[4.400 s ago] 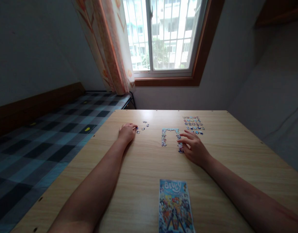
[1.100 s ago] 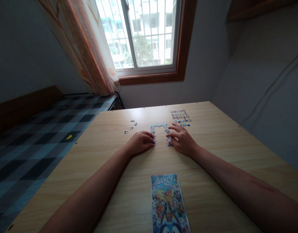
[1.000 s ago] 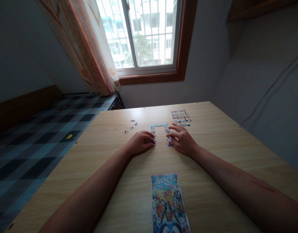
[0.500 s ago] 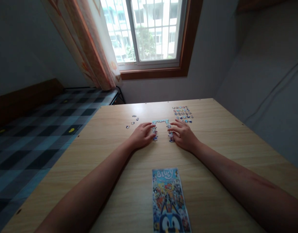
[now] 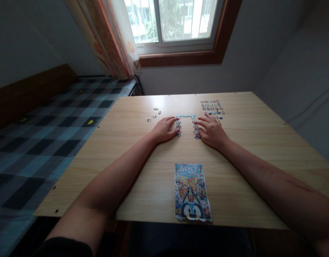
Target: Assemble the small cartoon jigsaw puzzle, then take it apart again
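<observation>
Checked bed [image 5: 70, 117] off to the left, then a big wood-grain tabletop [image 5: 143, 178] filling most of the view. Bluey picture sheet [image 5: 192, 194] lies right by the near edge. Left hand [image 5: 165, 128] and right hand [image 5: 211, 131] are well in from that edge, fingers loosely spread; neither seems to be pinching anything. Between them sits the three-sided puzzle frame [image 5: 185, 116], open side facing the near edge. Neat piece rows [image 5: 211, 106] are up toward the far right corner, and four loose pieces [image 5: 154, 117] lie nearer the far left one. Honestly, I'd rest fingertips lightly on both side strips and nudge them parallel, no lifting, otherwise the joins might pop apart.
</observation>
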A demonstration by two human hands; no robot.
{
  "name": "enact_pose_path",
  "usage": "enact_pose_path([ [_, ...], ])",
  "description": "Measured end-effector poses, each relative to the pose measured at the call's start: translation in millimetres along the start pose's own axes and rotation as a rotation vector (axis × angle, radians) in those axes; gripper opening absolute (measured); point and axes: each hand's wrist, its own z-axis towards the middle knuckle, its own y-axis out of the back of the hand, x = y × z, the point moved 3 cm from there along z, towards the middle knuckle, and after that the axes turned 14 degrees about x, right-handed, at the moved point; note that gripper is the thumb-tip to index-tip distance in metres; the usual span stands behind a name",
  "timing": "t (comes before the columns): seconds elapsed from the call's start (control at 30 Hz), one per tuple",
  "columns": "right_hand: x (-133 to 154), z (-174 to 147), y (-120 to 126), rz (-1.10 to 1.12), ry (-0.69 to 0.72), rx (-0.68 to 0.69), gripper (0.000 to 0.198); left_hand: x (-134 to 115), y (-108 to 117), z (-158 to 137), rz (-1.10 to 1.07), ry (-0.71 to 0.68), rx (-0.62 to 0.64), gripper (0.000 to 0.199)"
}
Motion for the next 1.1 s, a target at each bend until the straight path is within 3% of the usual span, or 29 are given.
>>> enact_pose_path([
  [0.27,12,-3,2,-0.123,-0.010,0.032,0.039,4,2,2,-0.068,-0.034,-0.096,0.037],
  [0.4,11,-2,1,-0.182,-0.084,0.092,0.047,7,5,2,-0.082,-0.036,-0.215,0.027],
  [0.47,11,-2,1,-0.207,-0.112,0.115,0.049,8,11,-1,-0.090,-0.049,-0.332,0.023],
  [0.57,12,-1,2,-0.218,-0.119,0.112,0.049,19,29,-13,-0.096,0.009,-0.638,0.030],
  [0.67,13,-1,2,-0.210,-0.109,0.076,0.048,47,50,-34,-0.079,0.177,-0.948,0.035],
  [0.8,12,0,-1,-0.205,-0.096,0.047,0.046,101,68,-60,-0.175,0.533,-1.133,0.039],
  [0.87,11,0,-3,-0.201,-0.094,0.044,0.045,124,69,-67,-0.282,0.751,-1.117,0.046],
  [0.93,11,0,-4,-0.194,-0.098,0.046,0.045,135,66,-66,-0.295,0.836,-1.005,0.049],
  [1.1,12,0,-5,-0.182,-0.098,0.075,0.043,129,52,-44,-0.196,0.686,-0.637,0.028],
])
